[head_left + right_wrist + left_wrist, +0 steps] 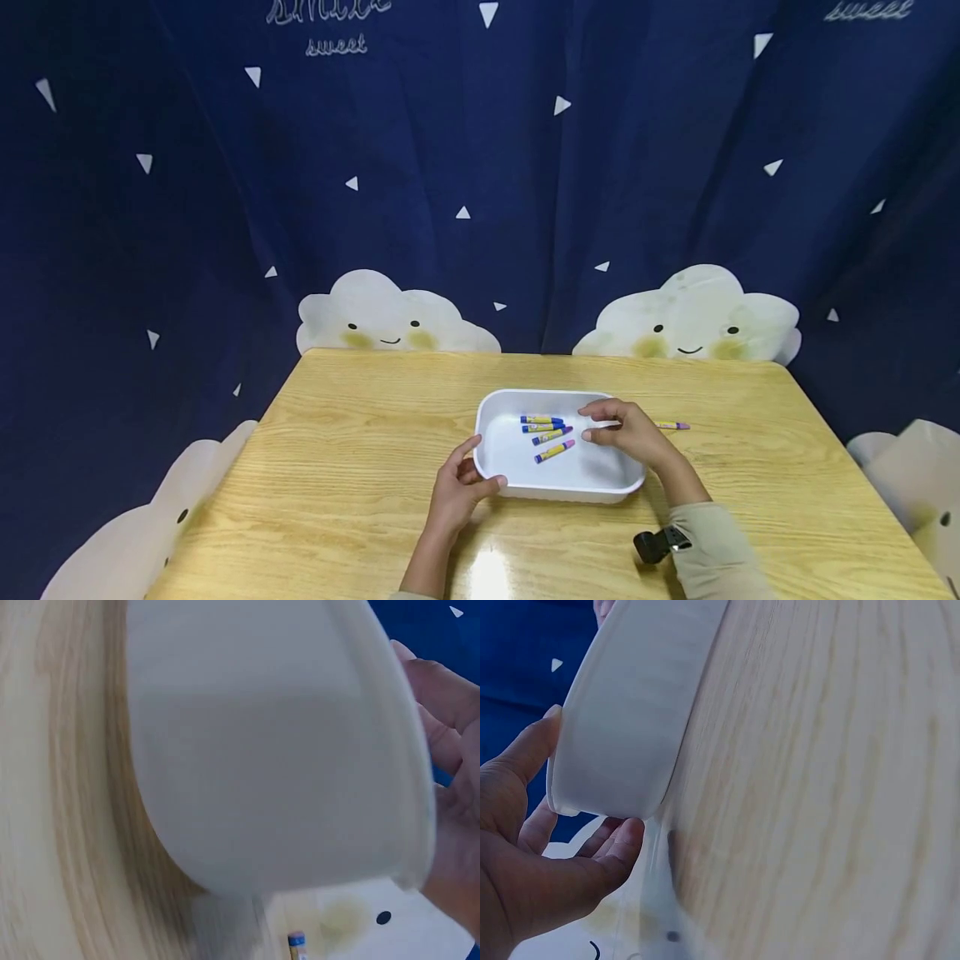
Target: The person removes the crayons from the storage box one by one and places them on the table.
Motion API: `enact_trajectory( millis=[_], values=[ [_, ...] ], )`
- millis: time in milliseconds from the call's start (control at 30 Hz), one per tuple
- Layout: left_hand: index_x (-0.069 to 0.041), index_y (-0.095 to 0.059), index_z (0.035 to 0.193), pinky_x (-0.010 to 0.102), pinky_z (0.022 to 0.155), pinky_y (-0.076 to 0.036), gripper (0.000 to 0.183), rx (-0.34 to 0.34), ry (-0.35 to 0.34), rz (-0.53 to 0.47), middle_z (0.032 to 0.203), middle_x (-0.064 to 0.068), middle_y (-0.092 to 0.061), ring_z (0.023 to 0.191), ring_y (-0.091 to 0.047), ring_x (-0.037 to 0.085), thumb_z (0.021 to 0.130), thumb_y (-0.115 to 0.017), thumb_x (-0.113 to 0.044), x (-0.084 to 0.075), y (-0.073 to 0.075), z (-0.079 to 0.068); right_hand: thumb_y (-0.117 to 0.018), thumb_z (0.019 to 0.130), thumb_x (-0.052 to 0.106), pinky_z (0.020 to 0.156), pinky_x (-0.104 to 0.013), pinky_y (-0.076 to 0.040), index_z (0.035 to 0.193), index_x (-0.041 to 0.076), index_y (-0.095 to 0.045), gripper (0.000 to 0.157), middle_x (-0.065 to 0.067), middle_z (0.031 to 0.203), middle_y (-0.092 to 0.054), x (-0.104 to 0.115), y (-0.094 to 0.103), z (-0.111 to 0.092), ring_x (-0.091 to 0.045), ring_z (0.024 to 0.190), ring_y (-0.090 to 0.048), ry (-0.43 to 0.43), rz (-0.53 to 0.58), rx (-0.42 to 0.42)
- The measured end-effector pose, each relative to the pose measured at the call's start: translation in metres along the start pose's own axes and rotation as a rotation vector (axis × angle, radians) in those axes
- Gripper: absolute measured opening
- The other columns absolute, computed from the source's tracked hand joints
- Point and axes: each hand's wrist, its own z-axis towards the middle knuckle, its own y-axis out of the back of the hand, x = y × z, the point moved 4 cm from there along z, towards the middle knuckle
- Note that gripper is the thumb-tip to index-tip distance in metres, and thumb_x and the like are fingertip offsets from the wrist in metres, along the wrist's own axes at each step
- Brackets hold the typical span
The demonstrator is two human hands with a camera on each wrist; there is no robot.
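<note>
My left hand (457, 493) grips the near left corner of a white plastic tray (558, 493), thumb on the front side and fingers at the left end. The left wrist view also shows this hand (547, 855) around the tray's end (630, 727). Several crayons with yellow wrappers lie inside on the left: two blue, one purple (552, 436) and one pink (555, 452). Over the tray's right part hovers my right hand (626, 429), thumb and fingers apart with nothing visible between them. In the right wrist view, the tray wall (277, 772) partly hides that hand (454, 742).
A light purple crayon (672, 426) lies on the wooden table (360, 433), right of the tray and partly behind my right hand. A black device (654, 546) is at my right wrist. Behind the table hangs a dark blue curtain (465, 150) with clouds.
</note>
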Motion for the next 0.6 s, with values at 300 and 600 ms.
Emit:
enact_trajectory(
  millis=[300,600],
  values=[
    [0.003,-0.041,0.136,0.027,0.069,-0.053,0.077,0.008,0.012,-0.012,0.108,0.030,-0.050,0.099,-0.056,0.043,0.068,-0.077,0.007,0.001,0.001,0.001,-0.077,0.073,0.004,0.082,-0.035,-0.040,0.096,-0.005,-0.069,0.026,-0.019,0.097,-0.062,-0.010,-0.019,0.012,-0.022,0.090,-0.052,-0.081,0.094,0.057],
    [-0.003,-0.043,0.137,0.026,0.070,-0.053,0.078,-0.012,0.003,0.020,0.110,0.028,-0.050,0.098,-0.058,0.037,0.069,-0.079,0.003,0.000,-0.001,-0.002,-0.078,0.070,0.007,0.071,-0.029,-0.039,0.093,-0.006,-0.069,0.028,-0.011,0.086,-0.069,-0.024,-0.034,0.019,-0.014,0.079,-0.051,-0.198,0.084,0.128]
  ],
)
